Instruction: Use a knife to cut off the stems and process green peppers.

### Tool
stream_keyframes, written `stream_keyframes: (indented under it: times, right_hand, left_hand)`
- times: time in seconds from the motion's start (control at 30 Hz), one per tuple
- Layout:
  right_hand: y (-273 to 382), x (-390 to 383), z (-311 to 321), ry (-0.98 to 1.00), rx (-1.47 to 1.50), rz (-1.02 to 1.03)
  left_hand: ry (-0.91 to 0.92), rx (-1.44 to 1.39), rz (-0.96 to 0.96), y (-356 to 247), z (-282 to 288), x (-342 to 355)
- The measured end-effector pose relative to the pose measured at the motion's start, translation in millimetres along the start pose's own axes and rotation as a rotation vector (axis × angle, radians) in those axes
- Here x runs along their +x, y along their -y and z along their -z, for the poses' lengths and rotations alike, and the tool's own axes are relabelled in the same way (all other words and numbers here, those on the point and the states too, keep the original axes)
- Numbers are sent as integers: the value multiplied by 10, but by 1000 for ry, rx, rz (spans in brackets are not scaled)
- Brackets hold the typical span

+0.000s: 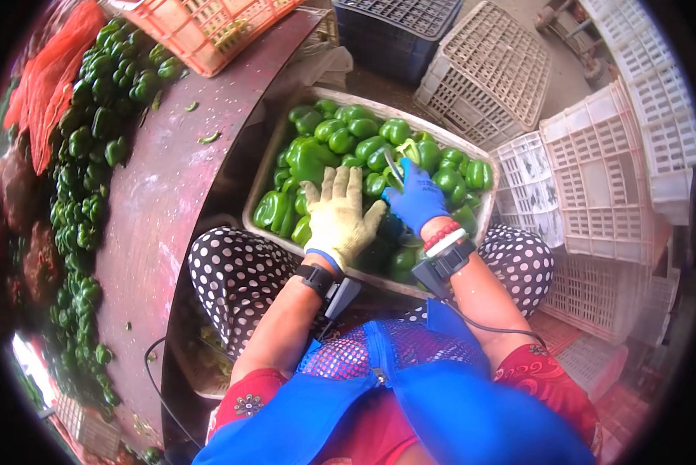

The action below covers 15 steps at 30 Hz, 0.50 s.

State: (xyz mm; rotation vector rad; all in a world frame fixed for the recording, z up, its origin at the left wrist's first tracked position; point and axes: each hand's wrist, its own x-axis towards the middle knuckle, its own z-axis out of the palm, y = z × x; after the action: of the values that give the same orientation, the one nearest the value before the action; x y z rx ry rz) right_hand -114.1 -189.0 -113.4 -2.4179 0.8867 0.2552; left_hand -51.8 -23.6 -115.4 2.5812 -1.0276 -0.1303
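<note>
A pale plastic crate [255,201] full of glossy green bell peppers [313,161] stands at my knees. My left hand [336,213], in a cream glove, lies over the peppers at the middle front, fingers spread. Just right of it, my right hand [412,198], in a blue glove, is closed on a metal cutting tool [393,167] that points up among the peppers, beside a lighter green one [407,149]. The tool's exact shape is partly hidden by my fingers.
At the left runs a dull red surface [146,232] bearing heaped peppers [84,217], a red mesh sack [49,85] and an orange crate [208,31]. Dark [386,46] and white crates [480,66] stand behind; more stacked crates [584,170] line the right, near a wheeled cart [569,35].
</note>
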Motion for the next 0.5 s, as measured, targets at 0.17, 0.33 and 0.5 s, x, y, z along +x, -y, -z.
stream_keyframes:
  times: [0.17,0.33,0.5]
  right_hand:
    - [-28,26,-169,-150,-1,270]
    - [-159,232,-340,-185,14,364]
    - [-473,420,-239,46,487,183]
  left_hand:
    - [-218,88,34,244,-9,134]
    - [-144,102,80,302,-159,100]
    - [-308,-348,127,46,517,-70]
